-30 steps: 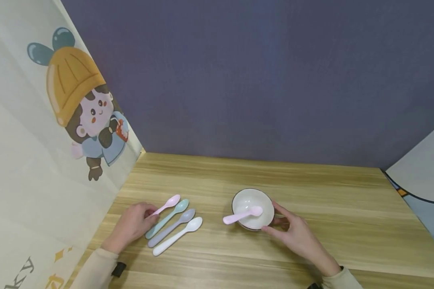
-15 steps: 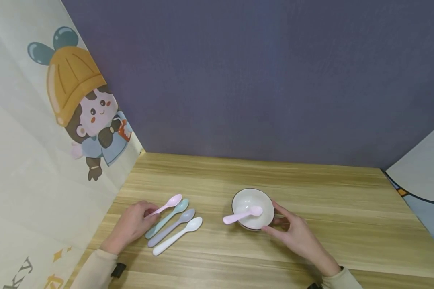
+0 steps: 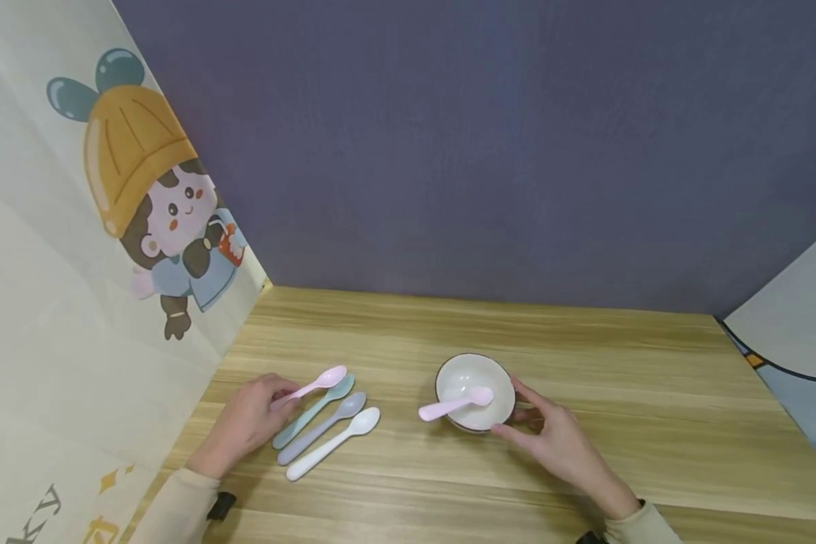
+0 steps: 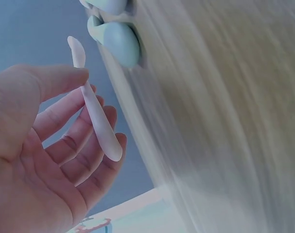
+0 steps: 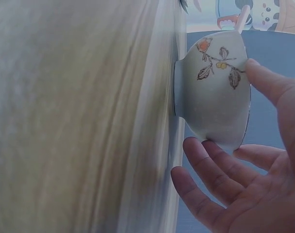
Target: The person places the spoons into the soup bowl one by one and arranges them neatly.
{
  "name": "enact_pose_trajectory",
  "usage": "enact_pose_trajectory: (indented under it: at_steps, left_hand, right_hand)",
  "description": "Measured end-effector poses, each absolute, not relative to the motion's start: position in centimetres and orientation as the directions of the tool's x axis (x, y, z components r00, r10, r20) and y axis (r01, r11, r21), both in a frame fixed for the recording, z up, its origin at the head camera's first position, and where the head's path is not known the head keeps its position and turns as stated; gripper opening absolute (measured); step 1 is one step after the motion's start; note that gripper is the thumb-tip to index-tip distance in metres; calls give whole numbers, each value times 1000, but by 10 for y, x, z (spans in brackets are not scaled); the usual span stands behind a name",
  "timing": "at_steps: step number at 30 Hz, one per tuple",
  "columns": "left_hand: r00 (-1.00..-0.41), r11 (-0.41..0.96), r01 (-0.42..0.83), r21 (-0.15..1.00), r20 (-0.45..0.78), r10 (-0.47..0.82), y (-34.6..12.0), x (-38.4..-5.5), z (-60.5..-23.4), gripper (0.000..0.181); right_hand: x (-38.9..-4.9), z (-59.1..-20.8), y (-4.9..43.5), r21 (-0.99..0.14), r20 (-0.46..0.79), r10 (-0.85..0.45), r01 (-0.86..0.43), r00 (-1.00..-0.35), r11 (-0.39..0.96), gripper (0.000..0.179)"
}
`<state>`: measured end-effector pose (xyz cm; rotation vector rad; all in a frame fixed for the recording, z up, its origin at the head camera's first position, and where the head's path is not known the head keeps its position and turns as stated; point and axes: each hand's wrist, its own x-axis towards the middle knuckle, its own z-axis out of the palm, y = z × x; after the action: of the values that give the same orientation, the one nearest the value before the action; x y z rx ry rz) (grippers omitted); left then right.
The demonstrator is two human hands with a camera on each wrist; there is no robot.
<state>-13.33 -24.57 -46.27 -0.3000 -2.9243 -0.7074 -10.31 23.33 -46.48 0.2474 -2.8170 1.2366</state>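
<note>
My left hand (image 3: 249,417) pinches the handle of a pink spoon (image 3: 329,376) between thumb and forefinger. In the left wrist view that spoon (image 4: 102,127) is held clear of the wooden surface, its other fingers loosely bent behind it. Beside it lie a teal spoon (image 3: 340,387), a lavender spoon (image 3: 350,406) and a white spoon (image 3: 363,422), roughly parallel. My right hand (image 3: 563,447) holds the side of a white bowl (image 3: 474,369), thumb and fingers on its rim and wall. A second pink spoon (image 3: 442,409) rests in the bowl, handle over the left rim. Flowers decorate the bowl's outside (image 5: 215,92).
The bowl stands on a wood-grain table (image 3: 408,483). A dark blue-grey panel (image 3: 483,151) rises along the back edge. To the left, a pale sheet (image 3: 54,363) printed with a cartoon figure borders the table; another printed sheet (image 3: 802,317) is at the right.
The pink spoon in my left hand has shifted slightly to the right, its bowl end now by the teal spoon's tip. The left hand has moved up a little. My right hand stays at the bowl.
</note>
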Motion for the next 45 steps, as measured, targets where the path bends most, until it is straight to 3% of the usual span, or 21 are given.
enact_pose_trajectory:
  at_steps: [27,45]
  left_hand:
    - [-935,845,343,410,240,263,-229,-130,-451,15]
    - [-941,834,335,439,202,272,-214,-127,-445,15]
  right_hand:
    - [-106,-466,233,-709,131,-139,-191,-982,679,90]
    - [-103,-467,235,-715,122,-143,-187,-982,673,92]
